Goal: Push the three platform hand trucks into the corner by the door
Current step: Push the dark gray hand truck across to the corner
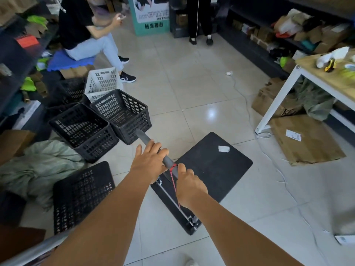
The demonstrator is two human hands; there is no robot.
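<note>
Over the tiled floor (192,89) we reach both arms forward: our left hand (148,161) and right hand (189,186) curl round the grey foam-sleeved handle (146,140), a red cord (172,176) knotted between them. Beneath lies the hand truck's (215,169) flat black rounded-corner platform, beside perforated black plastic crates (99,123).

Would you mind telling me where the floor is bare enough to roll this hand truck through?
Bare tile runs ahead of the hand truck, between the black crates and the white-legged table. The left is crowded with crates and cloth; cardboard boxes and a cable hem the right.
</note>
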